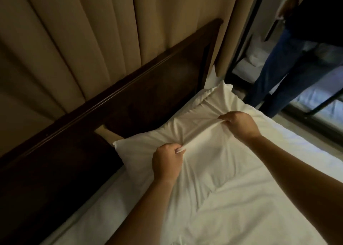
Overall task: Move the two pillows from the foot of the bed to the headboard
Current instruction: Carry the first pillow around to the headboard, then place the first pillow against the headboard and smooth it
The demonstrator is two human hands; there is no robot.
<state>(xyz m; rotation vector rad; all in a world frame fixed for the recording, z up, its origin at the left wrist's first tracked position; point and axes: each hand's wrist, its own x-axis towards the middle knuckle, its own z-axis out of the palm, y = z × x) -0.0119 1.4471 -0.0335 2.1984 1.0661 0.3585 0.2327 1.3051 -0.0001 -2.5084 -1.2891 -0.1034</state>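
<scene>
A white pillow [207, 163] lies on the white bed sheet [269, 207], its far edge against the dark wooden headboard [130, 99]. My left hand [167, 161] pinches a fold of the pillowcase near the pillow's left end. Farther right, my right hand [239, 124] grips the same raised fold, which is stretched taut between the two hands. A second white pillow [213, 96] lies behind it, toward the far corner of the bed, partly hidden by the first.
Beige pleated curtains [92, 31] hang behind the headboard. A person in blue jeans [289, 68] stands at the far side of the bed, top right. A black metal frame [246, 31] stands next to that person.
</scene>
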